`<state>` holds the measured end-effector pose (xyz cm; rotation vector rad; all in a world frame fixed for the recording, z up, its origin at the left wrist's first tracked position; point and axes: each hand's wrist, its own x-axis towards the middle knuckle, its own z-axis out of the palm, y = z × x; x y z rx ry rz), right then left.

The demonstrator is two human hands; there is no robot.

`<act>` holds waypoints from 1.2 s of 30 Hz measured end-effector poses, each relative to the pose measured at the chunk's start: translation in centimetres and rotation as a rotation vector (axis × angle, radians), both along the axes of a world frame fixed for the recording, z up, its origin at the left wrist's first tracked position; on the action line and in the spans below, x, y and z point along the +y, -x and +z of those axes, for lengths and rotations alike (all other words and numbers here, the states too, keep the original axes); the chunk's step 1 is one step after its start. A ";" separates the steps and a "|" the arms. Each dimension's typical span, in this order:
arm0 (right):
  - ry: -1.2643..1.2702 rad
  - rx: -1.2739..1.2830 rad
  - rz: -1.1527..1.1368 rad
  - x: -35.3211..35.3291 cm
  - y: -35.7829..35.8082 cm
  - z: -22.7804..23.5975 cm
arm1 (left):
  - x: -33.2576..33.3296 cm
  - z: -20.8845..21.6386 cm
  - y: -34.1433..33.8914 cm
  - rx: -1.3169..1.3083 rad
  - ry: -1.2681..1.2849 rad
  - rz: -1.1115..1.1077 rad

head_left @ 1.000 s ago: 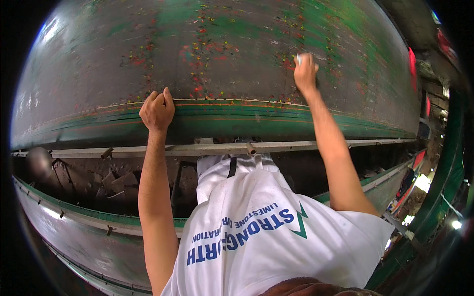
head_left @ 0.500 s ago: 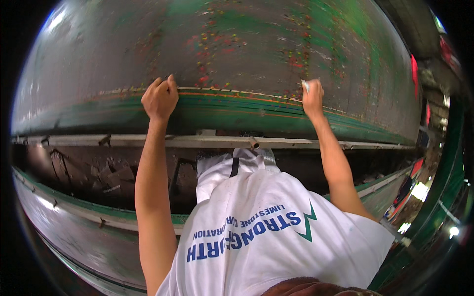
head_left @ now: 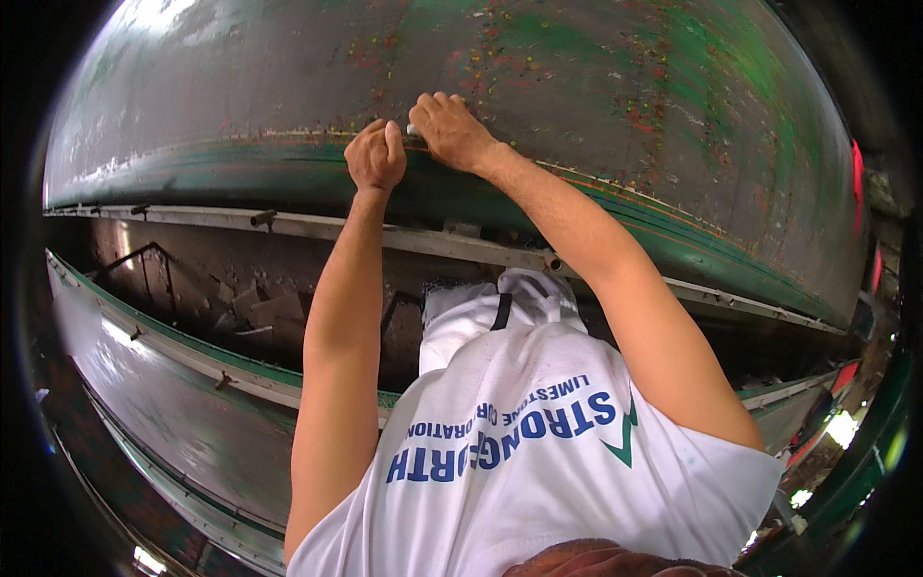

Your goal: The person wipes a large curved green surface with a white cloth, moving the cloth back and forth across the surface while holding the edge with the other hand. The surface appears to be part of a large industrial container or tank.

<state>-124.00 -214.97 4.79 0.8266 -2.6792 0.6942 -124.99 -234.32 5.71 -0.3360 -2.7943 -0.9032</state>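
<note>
In front of me is a broad, dark grey surface (head_left: pixel 317 87), smeared with green and dotted with red and yellow specks. My left hand (head_left: pixel 377 156) is closed at the near edge of the grey area, thumb uppermost; whatever its fingers hold is hidden. Close beside it on the right, my right hand (head_left: pixel 452 130) is curled around a small white piece (head_left: pixel 412 129), of which only the end shows. A thin pale line (head_left: pixel 615 183) runs along the border between the grey surface and a dark green band (head_left: pixel 260 168), passing by both hands.
A pale metal rail (head_left: pixel 327 226) with short pipe stubs (head_left: pixel 262 218) crosses below the green band. Under it lies a dark trough (head_left: pixel 212 288) with broken flat pieces. Another rail (head_left: pixel 183 356) and a second grey surface (head_left: pixel 192 413) are at the lower left.
My right hand has swung left, from far apart to right beside my left hand, still with the white piece. My left hand remains closed near the border. The whole view has shifted.
</note>
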 end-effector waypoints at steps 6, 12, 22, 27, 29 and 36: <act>0.107 0.062 0.015 11.6 -6.3 1.1 | 0.6 -0.1 -0.2 0.057 0.061 -0.023; -0.204 -0.132 -0.559 26.3 -19.7 2.9 | 0.9 -0.1 -0.1 0.101 0.075 -0.014; 0.069 -0.278 -0.541 16.6 -19.2 2.8 | 0.8 0.5 -0.1 0.089 0.118 -0.026; 0.120 -0.285 0.287 8.9 -9.4 2.5 | 0.7 0.1 -0.1 0.107 0.076 -0.027; 0.120 -0.192 0.425 9.2 -5.1 2.6 | 0.8 -0.1 0.0 0.088 0.083 -0.005; 0.066 0.165 -0.021 21.0 21.6 0.2 | 0.8 0.0 0.2 0.111 0.067 -0.058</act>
